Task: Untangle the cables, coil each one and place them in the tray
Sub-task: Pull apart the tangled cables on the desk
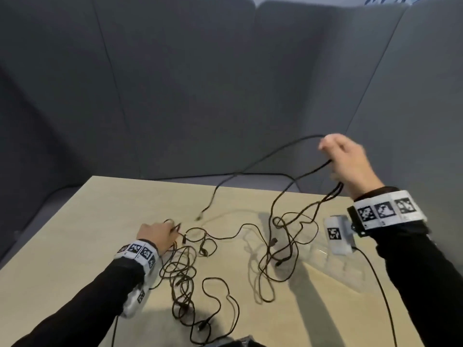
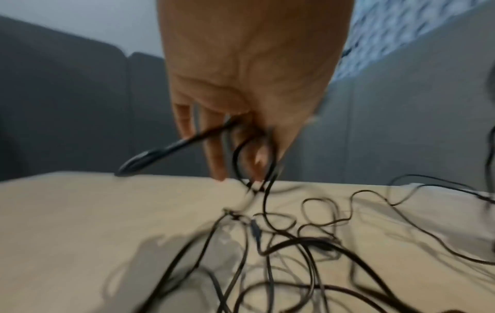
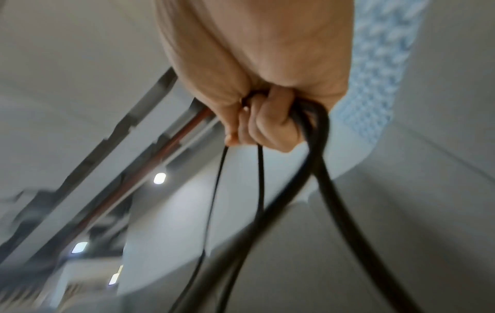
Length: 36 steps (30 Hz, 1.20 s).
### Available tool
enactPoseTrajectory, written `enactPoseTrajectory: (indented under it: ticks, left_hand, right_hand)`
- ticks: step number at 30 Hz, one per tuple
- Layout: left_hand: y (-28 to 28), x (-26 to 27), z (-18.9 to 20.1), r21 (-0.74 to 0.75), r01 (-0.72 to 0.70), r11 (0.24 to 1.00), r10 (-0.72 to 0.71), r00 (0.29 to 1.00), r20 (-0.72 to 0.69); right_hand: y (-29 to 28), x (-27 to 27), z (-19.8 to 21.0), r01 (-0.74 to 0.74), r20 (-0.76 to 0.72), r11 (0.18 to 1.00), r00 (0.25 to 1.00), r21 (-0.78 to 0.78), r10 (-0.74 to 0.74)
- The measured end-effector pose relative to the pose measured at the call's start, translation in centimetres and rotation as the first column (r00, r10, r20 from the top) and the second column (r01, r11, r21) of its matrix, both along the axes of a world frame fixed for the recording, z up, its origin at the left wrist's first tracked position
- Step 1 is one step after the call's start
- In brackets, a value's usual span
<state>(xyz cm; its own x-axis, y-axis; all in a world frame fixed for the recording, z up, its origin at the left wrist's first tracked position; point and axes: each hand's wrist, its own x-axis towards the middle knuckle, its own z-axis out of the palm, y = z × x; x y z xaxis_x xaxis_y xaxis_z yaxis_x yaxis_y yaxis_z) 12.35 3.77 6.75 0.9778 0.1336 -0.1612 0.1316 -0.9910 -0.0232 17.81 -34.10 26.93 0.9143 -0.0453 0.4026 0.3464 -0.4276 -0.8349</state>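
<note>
Black cables: thin cords sprawl in loose tangles over the pale worktop, one heap at about 6 o'clock from its middle, a second heap toward 3 o'clock.
Right hand: the right hand is raised well above the worktop at about 2 o'clock, arm stretched forward and up, back of the hand toward the head camera, fingers clenched.
Right hand's hold: in the wrist view the right hand has its fingers curled round several loops of black cable; the strands hang down from the fist to the right heap.
Lifted strand: one cable runs from the raised fist down and leftward to a plug end lying near the worktop's middle.
Left hand: the left hand sits low at about 9 o'clock, forearm nearly level, knuckles up, fingertips at the edge of the left heap.
Left hand's hold: in the wrist view the left hand points down, its fingers pinching a cable with a blurred plug end sticking out to the side.
Tray: a clear tray lies at about 4 o'clock, under part of the right heap.
Wristbands: patterned marker bands wrap both black sleeves.
</note>
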Motion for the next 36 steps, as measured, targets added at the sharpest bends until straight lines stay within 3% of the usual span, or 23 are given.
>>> enactPoseTrajectory:
  ticks: [3, 5, 8, 10, 12, 14, 16, 19, 21, 24, 27, 29, 32, 34, 36]
  left_hand:
    - [1.5, -0.1, -1.6, -0.042, -0.057, 0.997, 0.042, 0.956, -0.291]
    - [0.5, 0.3, -0.9, -0.031, -0.030, 0.999, 0.019, 0.951, -0.308]
    - [-4.1, 0.9, 2.8, -0.002, 0.046, 0.999, -0.046, 0.994, -0.102]
    - [-7.8, 0.9, 5.4, -0.202, 0.193, 0.960, -0.175, 0.979, 0.104]
    - [-11.4, 0.1, 7.2, -0.478, 0.376, 0.794, -0.317, 0.927, 0.201]
    - [-14.8, -0.9, 7.7, -0.660, 0.436, 0.612, -0.399, 0.891, 0.217]
    - [-17.5, -1.6, 7.2, -0.735, 0.427, 0.526, -0.382, 0.891, 0.244]
    - [-19.7, -1.6, 6.3, -0.733, 0.426, 0.531, -0.220, 0.904, 0.367]
    - [-20.5, -1.5, 6.1, -0.767, 0.422, 0.483, -0.071, 0.892, 0.446]
    - [-20.4, -1.1, 6.7, -0.844, 0.437, 0.311, 0.077, 0.874, 0.481]
    - [-19.1, -1.0, 8.5, -0.765, 0.504, 0.401, -0.007, 0.837, 0.547]
    - [-18.8, -1.6, 9.7, -0.704, 0.576, 0.416, -0.083, 0.795, 0.601]
    - [-20.0, -3.0, 11.0, -0.715, 0.600, 0.359, -0.109, 0.788, 0.606]
    - [-21.7, -3.7, 11.4, -0.785, 0.556, 0.274, -0.116, 0.829, 0.546]
    - [-23.6, -4.2, 11.3, -0.858, 0.484, 0.173, -0.138, 0.874, 0.465]
  right_hand:
    - [-1.9, -0.6, 3.0, 0.047, 0.044, 0.964, 0.997, 0.263, -0.061]
    - [-2.0, -1.4, 4.1, -0.011, 0.060, 0.957, 0.998, 0.289, -0.007]
    - [-0.3, -2.3, 3.8, -0.083, 0.025, 0.960, 0.997, 0.268, 0.080]
    - [1.1, -2.5, 3.0, -0.121, -0.013, 0.943, 0.991, 0.309, 0.131]
    - [2.4, -2.9, 2.3, -0.163, -0.040, 0.914, 0.981, 0.371, 0.192]
    - [3.4, -3.3, 1.9, -0.203, -0.055, 0.879, 0.967, 0.430, 0.250]
    - [3.9, -3.9, 2.0, -0.236, -0.061, 0.833, 0.950, 0.501, 0.306]
    - [3.6, -4.6, 2.6, -0.253, -0.056, 0.759, 0.933, 0.600, 0.355]
    - [2.7, -5.0, 2.9, -0.246, -0.065, 0.750, 0.931, 0.614, 0.359]
    - [0.6, -5.4, 2.6, -0.205, -0.093, 0.794, 0.946, 0.572, 0.311]
    - [-1.9, -5.4, 0.7, -0.055, -0.179, 0.877, 0.971, 0.477, 0.158]
    - [-3.1, -5.5, -1.3, -0.016, -0.236, 0.945, 0.967, 0.326, 0.097]
    - [-3.8, -6.9, -4.6, -0.221, -0.321, 0.975, 0.925, -0.021, 0.203]
    - [-2.6, -8.5, -7.0, -0.441, -0.384, 0.885, 0.851, -0.149, 0.359]
    - [-1.1, -9.5, -9.5, -0.558, -0.397, 0.808, 0.796, -0.190, 0.457]
